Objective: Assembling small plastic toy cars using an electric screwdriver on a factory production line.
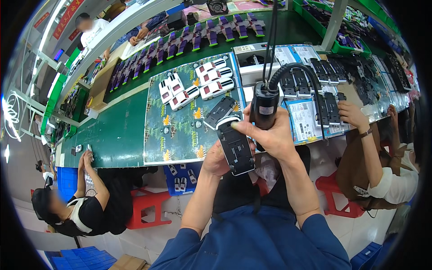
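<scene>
My left hand [217, 158] grips a toy car [237, 150] from its side. The car is bottom up, with its black chassis facing me and a white rim at the end. In my right hand [275, 135] is a black electric screwdriver [264, 108], hanging from above with a coiled cable. The right thumb reaches onto the far end of the car's chassis. The screwdriver's tip is hidden behind the hands. Just beyond the car, a black chassis [220, 112] lies on the printed mat [180, 139]. Several white toy cars [182, 97] stand farther back on it.
Black chassis parts [330, 109] lie in rows on the right, near a co-worker's hand [352, 114]. Purple-and-green toys [211, 36] line the far side. At left, another person [96, 193] works at the green table [117, 135]. A blue bin [180, 180] holds white cars below.
</scene>
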`<state>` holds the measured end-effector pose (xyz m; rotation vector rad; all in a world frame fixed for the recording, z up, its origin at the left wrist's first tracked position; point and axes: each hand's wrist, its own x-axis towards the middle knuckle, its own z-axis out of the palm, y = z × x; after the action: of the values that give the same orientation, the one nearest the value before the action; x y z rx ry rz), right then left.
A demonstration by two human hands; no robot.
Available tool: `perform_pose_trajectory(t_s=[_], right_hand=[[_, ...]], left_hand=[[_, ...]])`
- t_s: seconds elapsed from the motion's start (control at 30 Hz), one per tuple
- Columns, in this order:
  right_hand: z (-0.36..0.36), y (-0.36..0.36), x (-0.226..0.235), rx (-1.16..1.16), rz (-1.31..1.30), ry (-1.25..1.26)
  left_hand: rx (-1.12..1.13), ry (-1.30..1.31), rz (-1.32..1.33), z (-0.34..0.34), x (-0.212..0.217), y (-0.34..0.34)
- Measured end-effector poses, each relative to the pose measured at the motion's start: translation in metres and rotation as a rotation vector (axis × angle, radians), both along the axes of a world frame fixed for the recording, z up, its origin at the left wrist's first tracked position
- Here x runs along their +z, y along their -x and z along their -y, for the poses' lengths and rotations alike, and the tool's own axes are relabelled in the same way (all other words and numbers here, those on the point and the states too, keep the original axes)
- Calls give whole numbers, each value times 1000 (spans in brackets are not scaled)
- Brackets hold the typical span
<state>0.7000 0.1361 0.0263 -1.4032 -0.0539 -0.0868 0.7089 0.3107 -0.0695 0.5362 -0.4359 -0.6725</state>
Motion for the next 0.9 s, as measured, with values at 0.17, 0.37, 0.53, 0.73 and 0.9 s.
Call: perform_pose_trajectory(t_s=[0.17,0.37,0.53,0.73,0.9], right_hand=[[7,2,-6,132,40,-136],[5,-3,1,169,-66,-121],[27,4,-10,111,140,94],[18,8,-14,168,433,133],[19,20,-16,208,334,-17]], left_hand=[[16,-11,34,-1,5,-3],[-6,-10,-10,-6,-6,-5],[35,28,-11,-13,0,-11],[57,5,-52,-6,8,-5],[55,9,-31,-9,2,-7]])
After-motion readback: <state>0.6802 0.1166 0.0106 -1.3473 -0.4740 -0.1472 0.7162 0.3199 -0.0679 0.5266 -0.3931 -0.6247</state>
